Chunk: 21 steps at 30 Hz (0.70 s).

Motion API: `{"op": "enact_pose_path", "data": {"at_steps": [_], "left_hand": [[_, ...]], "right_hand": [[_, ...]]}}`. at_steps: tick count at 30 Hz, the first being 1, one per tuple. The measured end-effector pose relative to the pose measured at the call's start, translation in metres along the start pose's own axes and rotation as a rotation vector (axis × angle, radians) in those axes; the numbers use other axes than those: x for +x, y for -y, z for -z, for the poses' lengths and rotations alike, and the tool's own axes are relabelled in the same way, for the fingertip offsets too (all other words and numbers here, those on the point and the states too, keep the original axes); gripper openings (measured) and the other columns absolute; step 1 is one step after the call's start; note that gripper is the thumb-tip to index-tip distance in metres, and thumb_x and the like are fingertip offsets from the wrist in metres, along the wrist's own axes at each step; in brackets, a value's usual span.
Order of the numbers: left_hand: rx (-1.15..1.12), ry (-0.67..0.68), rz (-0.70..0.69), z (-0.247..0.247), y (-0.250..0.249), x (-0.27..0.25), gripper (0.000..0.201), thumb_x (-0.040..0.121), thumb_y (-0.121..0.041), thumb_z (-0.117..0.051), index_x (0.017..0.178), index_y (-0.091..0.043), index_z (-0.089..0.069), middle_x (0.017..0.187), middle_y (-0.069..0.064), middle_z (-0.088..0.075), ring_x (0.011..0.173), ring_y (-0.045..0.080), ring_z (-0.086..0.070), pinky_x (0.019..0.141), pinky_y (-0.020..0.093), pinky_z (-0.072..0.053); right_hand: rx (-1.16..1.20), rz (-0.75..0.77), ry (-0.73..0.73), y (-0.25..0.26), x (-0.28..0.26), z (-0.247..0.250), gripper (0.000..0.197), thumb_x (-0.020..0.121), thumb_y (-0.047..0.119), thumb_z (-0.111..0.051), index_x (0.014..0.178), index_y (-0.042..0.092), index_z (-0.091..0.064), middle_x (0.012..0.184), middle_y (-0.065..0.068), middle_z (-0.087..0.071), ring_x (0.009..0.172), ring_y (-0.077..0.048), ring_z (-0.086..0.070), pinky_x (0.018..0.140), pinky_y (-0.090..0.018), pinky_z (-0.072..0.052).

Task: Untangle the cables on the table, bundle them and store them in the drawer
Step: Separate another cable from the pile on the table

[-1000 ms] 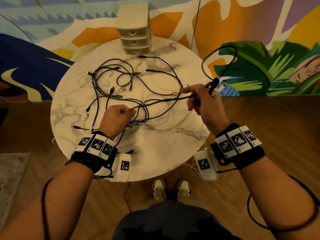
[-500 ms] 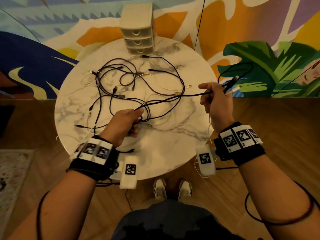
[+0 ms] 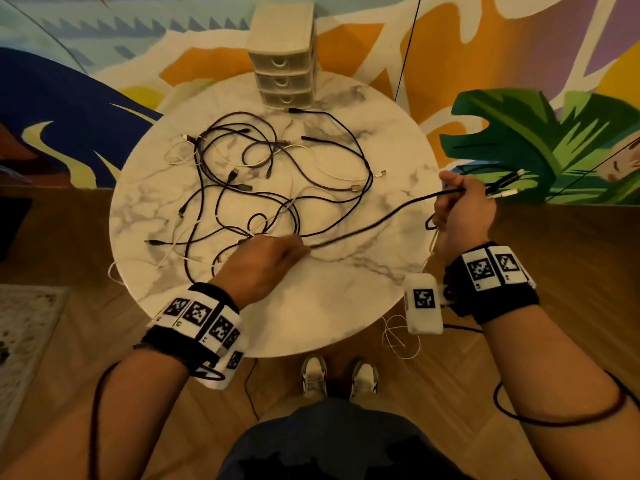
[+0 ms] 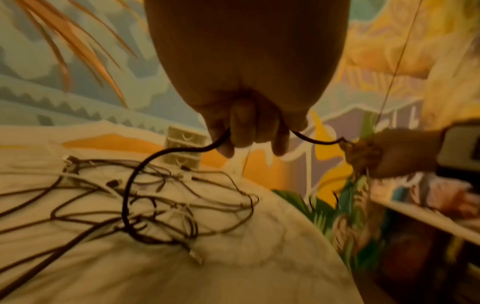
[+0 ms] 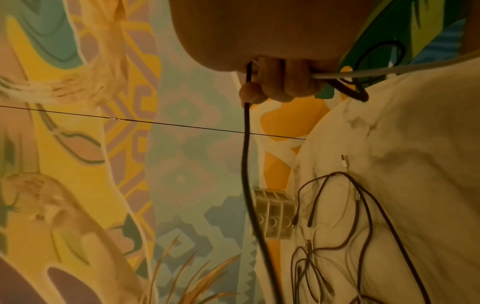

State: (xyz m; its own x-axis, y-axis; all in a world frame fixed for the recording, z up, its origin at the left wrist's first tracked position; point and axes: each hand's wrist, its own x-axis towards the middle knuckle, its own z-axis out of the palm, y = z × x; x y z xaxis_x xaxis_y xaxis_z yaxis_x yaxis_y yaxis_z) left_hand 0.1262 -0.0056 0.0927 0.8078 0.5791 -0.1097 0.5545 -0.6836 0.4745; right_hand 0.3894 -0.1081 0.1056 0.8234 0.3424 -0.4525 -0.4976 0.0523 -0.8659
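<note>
A tangle of dark and white cables (image 3: 263, 181) lies spread over the round marble table (image 3: 346, 306). My left hand (image 3: 273, 251) sits at the tangle's near edge, its fingers (image 4: 241, 127) curled round a black cable (image 3: 377, 220). That cable runs slack to my right hand (image 3: 460, 202), held beyond the table's right edge. The right hand's fingers (image 5: 275, 86) grip the black cable (image 5: 245, 154) together with a white cable (image 5: 389, 71); their plug ends (image 3: 509, 183) stick out past the fist. A small three-drawer unit (image 3: 284, 60) stands at the table's far edge, drawers closed.
A painted mural wall (image 3: 540, 143) rises right behind the table. Wooden floor (image 3: 571, 254) surrounds it, with a rug (image 3: 24, 334) at the left. My shoes (image 3: 339, 375) stand at the table's near edge. A thin white wire (image 3: 398, 337) hangs by the right wrist unit.
My right hand has pulled the black cable farther right, off the table's edge, drawing it out of the tangle. My left hand has shifted right along that cable.
</note>
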Motion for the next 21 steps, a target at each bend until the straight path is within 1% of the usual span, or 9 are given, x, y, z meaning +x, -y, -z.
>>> {"op": "enact_pose_path", "data": {"at_steps": [2, 3, 5, 7, 11, 13, 16, 19, 21], "left_hand": [[0.063, 0.179, -0.085, -0.013, 0.005, 0.0, 0.051, 0.092, -0.061, -0.026, 0.096, -0.023, -0.06, 0.081, -0.003, -0.064, 0.074, 0.014, -0.057, 0.068, 0.034, -0.045], [0.086, 0.208, -0.1, -0.016, 0.007, 0.003, 0.047, 0.095, -0.058, -0.028, 0.096, -0.023, -0.06, 0.083, -0.001, -0.064, 0.076, 0.016, -0.057, 0.068, 0.034, -0.044], [0.16, 0.192, -0.064, -0.018, 0.014, 0.01, 0.04, 0.097, -0.052, -0.029, 0.099, -0.024, -0.057, 0.086, 0.003, -0.065, 0.08, 0.022, -0.06, 0.067, 0.034, -0.044], [0.246, 0.151, 0.045, -0.016, 0.024, 0.016, 0.04, 0.097, -0.052, -0.026, 0.103, -0.022, -0.052, 0.087, 0.009, -0.065, 0.08, 0.03, -0.061, 0.065, 0.035, -0.043], [0.303, 0.105, 0.156, -0.012, 0.022, 0.026, 0.046, 0.098, -0.05, -0.022, 0.102, -0.017, -0.054, 0.091, 0.013, -0.065, 0.083, 0.034, -0.06, 0.066, 0.036, -0.042], [0.284, -0.021, 0.146, -0.006, 0.004, 0.033, 0.045, 0.099, -0.048, -0.021, 0.1, -0.017, -0.054, 0.083, 0.012, -0.064, 0.076, 0.034, -0.059, 0.062, 0.036, -0.041], [0.335, -0.186, 0.108, 0.002, -0.027, 0.046, 0.042, 0.099, -0.046, -0.023, 0.102, -0.015, -0.052, 0.073, 0.01, -0.062, 0.065, 0.033, -0.057, 0.054, 0.034, -0.037], [0.466, -0.161, 0.038, -0.005, -0.055, 0.049, 0.036, 0.1, -0.044, -0.023, 0.118, -0.02, -0.044, 0.067, 0.003, -0.059, 0.056, 0.026, -0.055, 0.049, 0.031, -0.036], [0.47, -0.115, -0.015, -0.014, -0.067, 0.044, 0.034, 0.101, -0.038, -0.024, 0.13, -0.023, -0.035, 0.061, -0.002, -0.052, 0.049, 0.018, -0.051, 0.048, 0.029, -0.041]], "right_hand": [[0.019, 0.029, 0.001, 0.003, -0.001, 0.0, 0.038, 0.098, 0.023, -0.033, 0.078, 0.015, -0.065, 0.041, 0.005, -0.041, 0.035, -0.009, -0.03, 0.036, -0.017, -0.023], [0.038, 0.035, 0.005, 0.004, -0.002, -0.001, 0.04, 0.099, 0.024, -0.032, 0.077, 0.015, -0.065, 0.041, 0.005, -0.041, 0.035, -0.009, -0.03, 0.036, -0.017, -0.023], [0.079, 0.034, 0.001, 0.005, -0.004, -0.005, 0.041, 0.1, 0.025, -0.031, 0.076, 0.015, -0.064, 0.04, 0.005, -0.04, 0.035, -0.009, -0.03, 0.037, -0.018, -0.023], [0.136, 0.042, 0.001, 0.006, -0.007, -0.005, 0.04, 0.1, 0.024, -0.031, 0.076, 0.014, -0.063, 0.039, 0.007, -0.039, 0.036, -0.009, -0.029, 0.038, -0.018, -0.022], [0.162, 0.059, 0.061, 0.001, -0.011, -0.002, 0.048, 0.102, 0.034, -0.029, 0.084, 0.011, -0.067, 0.041, 0.007, -0.038, 0.037, -0.008, -0.028, 0.038, -0.018, -0.023], [0.105, 0.021, 0.145, -0.008, -0.018, -0.004, 0.056, 0.102, 0.044, -0.025, 0.09, 0.01, -0.069, 0.042, 0.006, -0.035, 0.038, -0.008, -0.026, 0.038, -0.018, -0.022], [-0.099, -0.04, 0.313, -0.027, -0.039, -0.012, 0.057, 0.1, 0.049, -0.026, 0.084, 0.014, -0.068, 0.043, 0.006, -0.039, 0.039, -0.008, -0.028, 0.04, -0.02, -0.02], [-0.344, 0.013, 0.537, -0.042, -0.065, -0.023, 0.05, 0.101, 0.044, -0.029, 0.087, 0.015, -0.067, 0.05, 0.003, -0.04, 0.04, -0.005, -0.03, 0.042, -0.021, -0.023], [-0.436, 0.051, 0.586, -0.043, -0.072, -0.029, 0.048, 0.101, 0.04, -0.033, 0.084, 0.011, -0.067, 0.052, 0.0, -0.041, 0.039, -0.003, -0.032, 0.043, -0.019, -0.027]]}}
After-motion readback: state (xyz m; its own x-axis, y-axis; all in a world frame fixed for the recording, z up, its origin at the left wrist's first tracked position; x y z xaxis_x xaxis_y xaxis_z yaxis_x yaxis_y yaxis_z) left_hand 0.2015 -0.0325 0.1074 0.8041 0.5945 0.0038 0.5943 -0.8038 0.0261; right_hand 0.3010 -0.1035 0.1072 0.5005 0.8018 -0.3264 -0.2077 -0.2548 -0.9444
